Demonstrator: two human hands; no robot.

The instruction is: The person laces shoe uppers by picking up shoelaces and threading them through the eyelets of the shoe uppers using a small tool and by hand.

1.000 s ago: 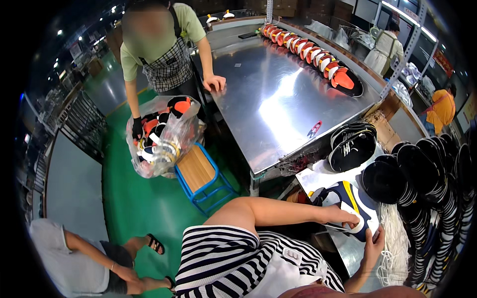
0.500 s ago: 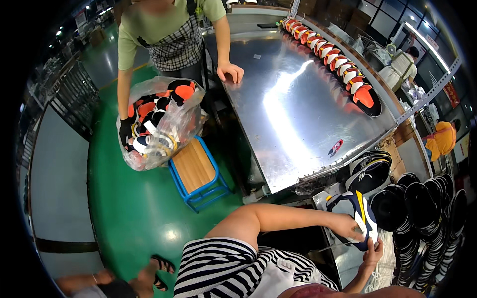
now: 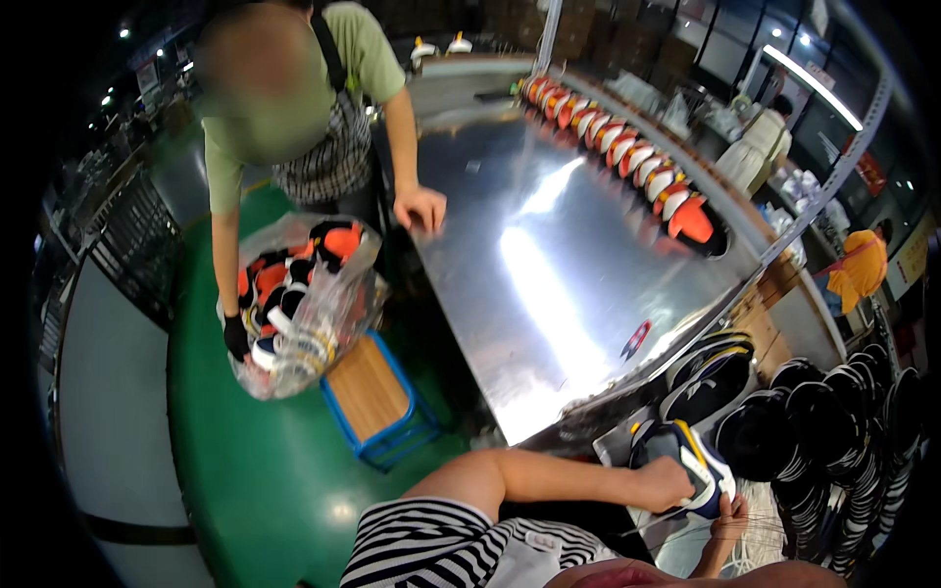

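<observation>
Shoe (image 3: 708,465) lies between both hands, beside black shoes (image 3: 760,434). Right hand (image 3: 730,515) pinches its edge; left (image 3: 668,483) curled against it, grip unclear. Step, judged: two-handed edge work; next move calls for steady pinch.

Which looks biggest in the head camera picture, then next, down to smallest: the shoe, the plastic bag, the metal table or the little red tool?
Largest to smallest, as they look here:
1. metal table
2. plastic bag
3. shoe
4. little red tool
</observation>
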